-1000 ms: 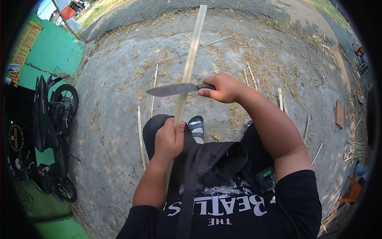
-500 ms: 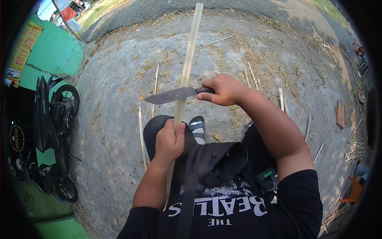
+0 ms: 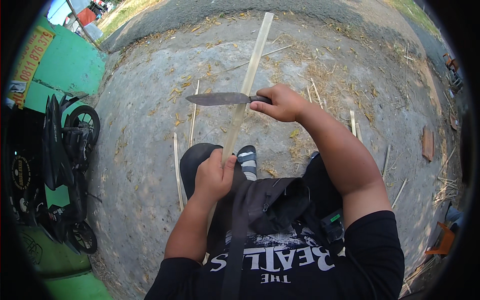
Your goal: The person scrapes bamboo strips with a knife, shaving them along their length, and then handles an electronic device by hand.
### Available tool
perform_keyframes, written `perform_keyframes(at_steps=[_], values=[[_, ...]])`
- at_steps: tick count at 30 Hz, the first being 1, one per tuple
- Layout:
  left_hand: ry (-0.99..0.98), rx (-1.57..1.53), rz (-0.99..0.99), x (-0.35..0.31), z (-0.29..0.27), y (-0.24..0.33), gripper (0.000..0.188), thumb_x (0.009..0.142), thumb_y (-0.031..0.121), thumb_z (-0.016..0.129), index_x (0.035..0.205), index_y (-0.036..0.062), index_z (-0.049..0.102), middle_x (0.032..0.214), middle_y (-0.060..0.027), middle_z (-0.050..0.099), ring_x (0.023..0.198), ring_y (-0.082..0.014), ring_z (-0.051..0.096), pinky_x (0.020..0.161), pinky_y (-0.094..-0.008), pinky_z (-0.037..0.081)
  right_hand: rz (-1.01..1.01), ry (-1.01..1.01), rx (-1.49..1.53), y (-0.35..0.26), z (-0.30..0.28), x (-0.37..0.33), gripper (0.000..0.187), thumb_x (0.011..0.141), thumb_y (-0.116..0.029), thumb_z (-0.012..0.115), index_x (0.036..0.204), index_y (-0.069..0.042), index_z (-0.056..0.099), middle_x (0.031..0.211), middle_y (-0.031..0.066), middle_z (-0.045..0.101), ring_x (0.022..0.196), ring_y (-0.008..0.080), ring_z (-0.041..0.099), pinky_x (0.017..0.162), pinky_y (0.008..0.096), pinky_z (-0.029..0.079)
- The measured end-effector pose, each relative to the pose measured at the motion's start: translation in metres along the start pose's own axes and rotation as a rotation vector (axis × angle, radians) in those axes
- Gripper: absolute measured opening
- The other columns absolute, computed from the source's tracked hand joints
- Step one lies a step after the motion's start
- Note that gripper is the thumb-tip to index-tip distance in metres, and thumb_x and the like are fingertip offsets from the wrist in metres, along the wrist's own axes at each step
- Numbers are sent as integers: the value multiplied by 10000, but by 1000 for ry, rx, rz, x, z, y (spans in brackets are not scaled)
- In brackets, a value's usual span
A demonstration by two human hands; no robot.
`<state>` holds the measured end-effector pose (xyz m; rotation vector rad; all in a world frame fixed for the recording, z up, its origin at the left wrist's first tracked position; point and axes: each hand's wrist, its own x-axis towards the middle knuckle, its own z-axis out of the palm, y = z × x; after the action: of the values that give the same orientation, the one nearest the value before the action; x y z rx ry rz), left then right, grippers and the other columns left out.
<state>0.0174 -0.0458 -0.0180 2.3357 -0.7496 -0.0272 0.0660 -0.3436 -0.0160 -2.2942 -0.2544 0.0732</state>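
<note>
My left hand (image 3: 214, 175) is closed round a long pale strip that looks like split bamboo (image 3: 246, 87), its thumb lying along the strip. The strip slants up and away to the right; its lower end runs back beside my left forearm. In my right hand (image 3: 280, 102) is the dark handle of a broad-bladed knife (image 3: 220, 99), gripped in a fist with the thumb along it. The blade points left and crosses the strip about midway along its visible length. Whether the edge bites into the strip cannot be made out.
Thin pale strips (image 3: 178, 170) lie on the grey ground (image 3: 145, 145), with dry leaves and shavings around. A motorbike (image 3: 70, 165) stands at left by a green wall (image 3: 70, 60). A brown block (image 3: 428, 143) and an orange object (image 3: 442, 240) are at right. A sandalled foot (image 3: 247, 162) sits below the strip.
The knife has moved up and away along the strip with my right hand, its blade now more level. The strip's far end has swung right and dropped a little. My left hand has barely moved.
</note>
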Motion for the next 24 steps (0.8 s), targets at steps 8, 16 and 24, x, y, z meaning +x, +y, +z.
perform_keyframes(at_steps=[8, 16, 24], values=[[20, -5, -5, -2, -1, 2, 296, 1027, 293, 614, 1015, -2, 622, 716, -209, 649, 655, -413, 659, 593, -445, 505, -46, 29, -53, 1, -2, -2, 615, 949, -638, 608, 865, -33, 671, 678, 191, 629, 687, 399, 641, 645, 466, 491], [45, -43, 2, -5, -1, 3, 293, 1029, 281, 621, 1011, -11, 631, 712, -189, 646, 626, -371, 653, 584, -410, 493, -77, 64, -117, 5, -4, -7, 646, 953, -658, 587, 841, -30, 687, 663, 181, 636, 662, 379, 654, 642, 470, 502], [25, -63, -67, -2, -4, 5, 290, 1021, 293, 621, 1000, 4, 620, 743, -217, 666, 685, -441, 670, 597, -466, 514, -146, 57, -129, -2, 6, -8, 545, 954, -563, 656, 837, -31, 640, 629, 171, 571, 580, 333, 564, 594, 447, 452]])
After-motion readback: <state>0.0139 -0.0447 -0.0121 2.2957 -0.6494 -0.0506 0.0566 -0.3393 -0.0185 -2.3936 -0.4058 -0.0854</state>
